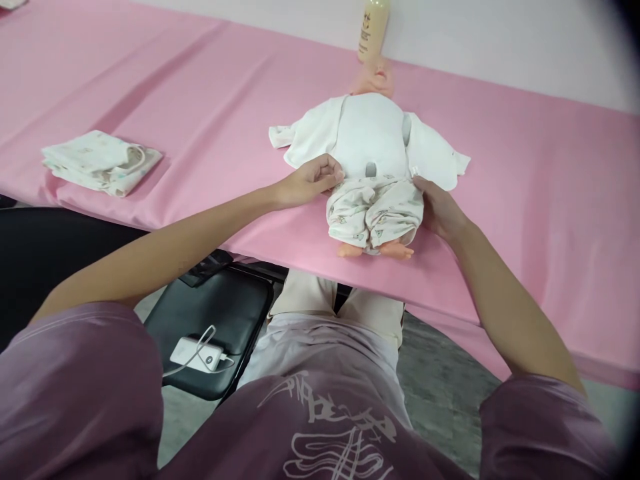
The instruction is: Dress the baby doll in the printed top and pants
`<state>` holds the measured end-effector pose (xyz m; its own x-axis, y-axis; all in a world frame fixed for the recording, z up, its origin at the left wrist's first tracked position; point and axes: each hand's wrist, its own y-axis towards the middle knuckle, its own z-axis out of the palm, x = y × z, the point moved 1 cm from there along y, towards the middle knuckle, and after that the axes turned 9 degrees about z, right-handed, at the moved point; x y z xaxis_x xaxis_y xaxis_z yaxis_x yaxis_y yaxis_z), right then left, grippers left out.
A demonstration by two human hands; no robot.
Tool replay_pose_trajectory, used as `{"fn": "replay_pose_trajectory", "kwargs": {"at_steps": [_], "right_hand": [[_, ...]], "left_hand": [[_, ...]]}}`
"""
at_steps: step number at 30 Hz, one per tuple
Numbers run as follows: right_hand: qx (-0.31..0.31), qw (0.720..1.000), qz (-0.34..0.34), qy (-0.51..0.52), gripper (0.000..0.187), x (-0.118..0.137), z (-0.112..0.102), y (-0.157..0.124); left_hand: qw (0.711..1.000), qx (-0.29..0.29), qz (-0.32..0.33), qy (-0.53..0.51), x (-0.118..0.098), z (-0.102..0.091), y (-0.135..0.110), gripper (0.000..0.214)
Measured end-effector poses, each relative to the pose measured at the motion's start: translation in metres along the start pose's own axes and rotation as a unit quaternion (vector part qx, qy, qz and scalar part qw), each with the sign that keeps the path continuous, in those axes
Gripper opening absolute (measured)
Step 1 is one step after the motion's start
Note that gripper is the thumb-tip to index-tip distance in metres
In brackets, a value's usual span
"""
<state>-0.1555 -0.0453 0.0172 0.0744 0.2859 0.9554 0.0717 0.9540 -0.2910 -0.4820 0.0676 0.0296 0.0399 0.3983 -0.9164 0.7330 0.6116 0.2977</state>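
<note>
A baby doll (373, 133) lies on its back on the pink cloth, its head toward the wall and its feet toward me. A white top (315, 130) is spread out at both its sides, and its white torso shows in the middle. Patterned baby pants (375, 210) cover its legs, bunched, with the bare feet poking out at the bottom. My left hand (313, 180) pinches the waistband at the left side. At the right side, my right hand (443, 207) is closed on the waistband's edge, its fingers partly hidden.
A folded patterned cloth (100, 163) lies to the left on the pink table cover (210, 133). Behind the doll's head stands a pale yellow bottle (373, 30) by the wall. Below the table, a black chair (215, 320) holds a white power bank (197, 353) with a cable.
</note>
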Motion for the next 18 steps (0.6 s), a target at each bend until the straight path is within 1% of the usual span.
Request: {"fn": "replay_pose_trajectory", "kwargs": {"at_steps": [3,6,8,10,11,13,16,18], "right_hand": [[0.029,0.998,0.019,0.057,0.038,0.002,0.002,-0.003],[0.031,0.994,0.03,0.096,0.034,0.001,0.006,-0.004],[0.034,0.994,0.032,0.103,0.034,-0.001,0.009,-0.005],[0.038,0.994,0.033,0.102,0.036,-0.002,0.012,-0.006],[0.04,0.994,0.032,0.101,0.038,-0.002,0.014,-0.008],[0.043,0.994,0.027,0.1,0.042,-0.001,0.018,-0.01],[0.043,0.994,0.015,0.103,0.049,0.0,0.024,-0.011],[0.033,0.994,0.0,0.105,0.056,-0.002,0.027,-0.009]], "left_hand": [[1.0,0.016,0.004,0.021,-0.005,0.002,-0.004,0.073],[0.997,0.02,0.006,0.076,-0.012,0.004,-0.008,0.066],[0.994,-0.004,0.015,0.106,-0.013,0.006,-0.01,0.056],[0.994,-0.041,0.011,0.105,-0.007,0.009,-0.011,0.048],[0.995,-0.055,-0.001,0.083,-0.003,0.011,-0.012,0.046],[0.997,-0.074,-0.036,0.0,0.008,0.015,-0.013,0.046],[0.985,-0.075,-0.063,-0.144,0.019,0.018,-0.013,0.052],[0.977,-0.065,-0.064,-0.194,0.021,0.016,-0.012,0.057]]}}
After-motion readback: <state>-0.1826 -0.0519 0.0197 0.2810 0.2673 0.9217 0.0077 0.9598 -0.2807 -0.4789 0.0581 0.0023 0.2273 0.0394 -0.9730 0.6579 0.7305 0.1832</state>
